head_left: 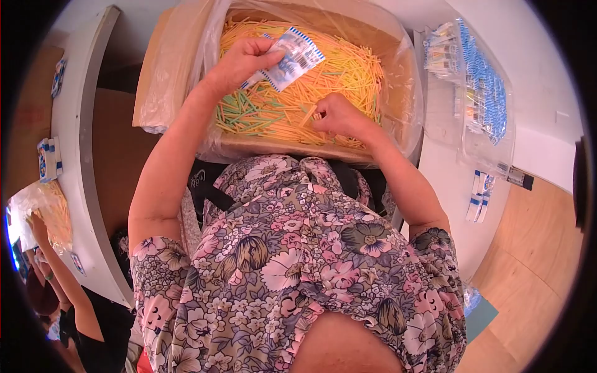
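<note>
A cardboard box [398, 74] lined with clear plastic stands in front of me, holding a heap of thin yellow, orange and green sticks [348, 68]. Above the heap, my left hand [244, 62] is closed on small clear packets [298, 57] with blue-striped ends; they overlap, so I cannot count them. My right hand [341, 117] is low over the near right part of the heap. Its fingers are curled together around a few orange sticks whose ends show at the fingertips.
To the right, a clear plastic tray [444, 118] holds several filled blue-striped packets on a white table [438, 180]. More packets [481, 196] lie nearer. At the left, beyond a white table edge [81, 124], another person's arm [59, 261] reaches toward a plastic bag of sticks [53, 214].
</note>
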Tool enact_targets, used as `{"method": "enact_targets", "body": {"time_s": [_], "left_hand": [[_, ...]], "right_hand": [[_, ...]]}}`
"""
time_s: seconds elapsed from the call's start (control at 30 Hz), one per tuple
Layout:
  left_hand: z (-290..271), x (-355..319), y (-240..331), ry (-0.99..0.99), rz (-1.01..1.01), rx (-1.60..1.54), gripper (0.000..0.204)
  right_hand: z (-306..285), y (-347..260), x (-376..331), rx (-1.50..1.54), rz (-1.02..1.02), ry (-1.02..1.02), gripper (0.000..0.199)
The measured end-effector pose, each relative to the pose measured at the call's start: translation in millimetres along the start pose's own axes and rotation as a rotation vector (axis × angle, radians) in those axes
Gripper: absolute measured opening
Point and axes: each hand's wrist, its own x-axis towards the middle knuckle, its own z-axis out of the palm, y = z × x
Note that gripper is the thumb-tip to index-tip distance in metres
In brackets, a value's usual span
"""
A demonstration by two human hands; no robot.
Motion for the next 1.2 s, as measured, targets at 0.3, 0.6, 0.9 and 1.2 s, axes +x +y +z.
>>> {"method": "enact_targets", "body": {"time_s": [0.3,0.6,0.9,1.2], "left_hand": [[19.8,-14.8,4.7,-0.385,-0.18,0.187,0.014],[63.9,-7.3,-22.0,-0.368,-0.117,0.064,0.01],[65.2,-6.9,-28.6,-0.364,0.174,0.349,0.008],[62.3,-7.0,-28.0,-0.251,0.089,0.12,0.009]], "right_hand": [[-25.2,-15.2,-9.5,0.46,0.166,0.144,0.022],[-22.3,-20.9,-14.2,0.598,0.015,0.317,0.011],[-33.2,-45.4,-31.3,0.617,0.075,0.535,0.034],[7.4,-23.9,-25.4,0.819,0.043,0.392,0.046]]}}
